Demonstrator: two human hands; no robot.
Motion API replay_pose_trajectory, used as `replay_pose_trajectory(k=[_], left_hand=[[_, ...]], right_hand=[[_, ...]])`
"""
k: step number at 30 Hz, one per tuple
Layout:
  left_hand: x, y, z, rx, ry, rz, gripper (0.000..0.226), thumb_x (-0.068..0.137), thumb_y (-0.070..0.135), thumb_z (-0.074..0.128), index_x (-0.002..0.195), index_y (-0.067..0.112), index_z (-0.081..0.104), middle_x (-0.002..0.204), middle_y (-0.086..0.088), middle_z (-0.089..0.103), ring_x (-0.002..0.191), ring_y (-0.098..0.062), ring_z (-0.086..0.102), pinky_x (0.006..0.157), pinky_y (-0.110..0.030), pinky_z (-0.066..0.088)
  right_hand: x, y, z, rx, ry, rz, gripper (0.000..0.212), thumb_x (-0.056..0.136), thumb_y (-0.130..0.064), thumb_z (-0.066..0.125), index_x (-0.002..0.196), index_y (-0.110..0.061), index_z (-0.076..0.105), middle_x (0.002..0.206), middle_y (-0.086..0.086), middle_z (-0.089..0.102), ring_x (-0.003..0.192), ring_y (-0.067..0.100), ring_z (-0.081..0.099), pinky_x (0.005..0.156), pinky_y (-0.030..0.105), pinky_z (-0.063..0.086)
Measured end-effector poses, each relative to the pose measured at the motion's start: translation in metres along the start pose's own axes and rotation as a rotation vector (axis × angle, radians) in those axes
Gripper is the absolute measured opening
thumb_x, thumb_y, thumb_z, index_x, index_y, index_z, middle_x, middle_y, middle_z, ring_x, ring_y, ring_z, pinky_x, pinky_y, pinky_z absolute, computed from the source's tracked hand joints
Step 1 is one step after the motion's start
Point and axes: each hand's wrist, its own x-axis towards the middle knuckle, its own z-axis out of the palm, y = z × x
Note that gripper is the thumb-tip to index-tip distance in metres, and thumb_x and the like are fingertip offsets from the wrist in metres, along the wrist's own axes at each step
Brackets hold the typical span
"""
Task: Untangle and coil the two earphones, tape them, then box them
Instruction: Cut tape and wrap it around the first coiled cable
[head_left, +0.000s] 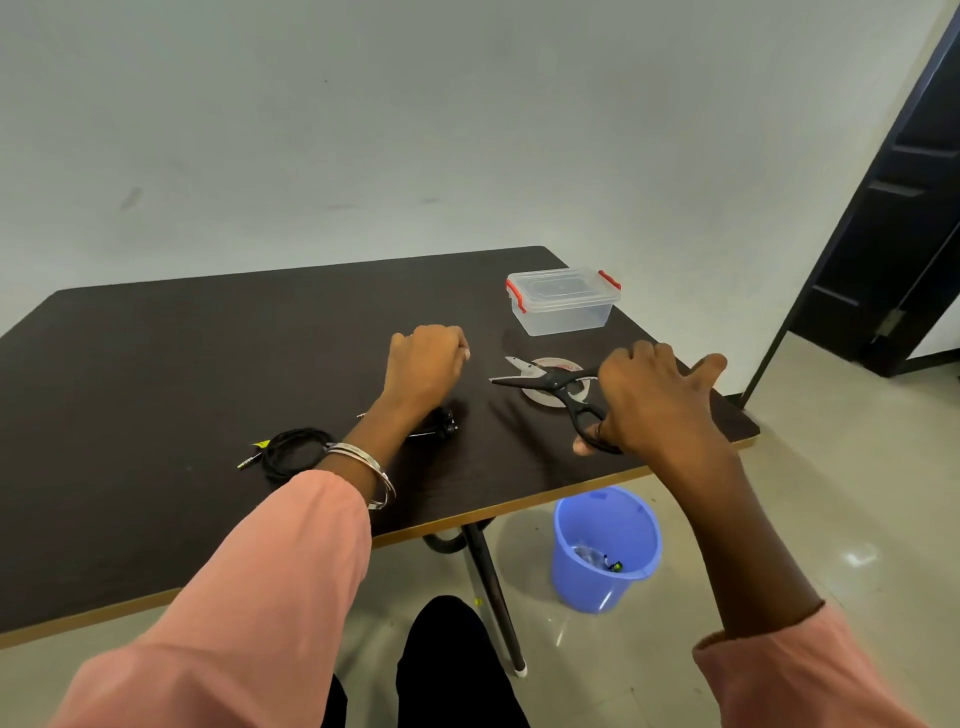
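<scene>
Scissors first: my right hand grips the black-handled metal scissors by their loops, blades parted and pointing left over the flat roll of clear tape lying on the dark wooden table. My left hand is curled into a fist raised ahead of the blades. I judge it is pinching a strip of tape drawn from the roll, but the tape is too clear for me to see, so I cannot tell what, if anything, it holds.

One black earphone cable lies coiled near the left forearm, its jack pointing left, with a small yellow tag at one side. The second black earphone sits mostly hidden under my left wrist; whether it is taped I cannot tell. The clear plastic box with red clips stands lidded at the far right corner, well apart from both coils.

To cut well, I would keep any strip taut between fist and roll, bring the open blades square across it close to the roll, and snip once so the piece does not fold onto itself. A short piece will do. A blue plastic bucket on the floor could take scraps.
</scene>
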Motion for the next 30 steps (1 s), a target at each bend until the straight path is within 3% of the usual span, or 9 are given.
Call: replay_pose_trajectory(k=[13,30], left_hand=[[-0.005,-0.001,0.003,0.046,0.009,0.138,0.015,0.097,0.015,0.050,0.102,0.016,0.064,0.104,-0.001,0.064,0.094,-0.022,0.060,0.080,-0.036,0.040],[-0.012,-0.005,0.002,0.030,0.029,0.156,0.018,0.099,0.023,0.047,0.105,0.018,0.064,0.108,0.000,0.063,0.098,-0.020,0.060,0.084,-0.038,0.041]], right_hand=[[0.005,-0.030,-0.019,-0.176,0.145,-0.113,0.058,0.072,-0.032,0.080,0.121,-0.013,0.054,0.123,0.014,0.053,0.123,0.029,0.045,0.105,0.063,0.021],[0.016,-0.040,-0.019,-0.218,0.228,-0.125,0.044,0.079,-0.027,0.075,0.118,-0.016,0.057,0.121,0.014,0.059,0.119,0.028,0.051,0.106,0.059,0.021]])
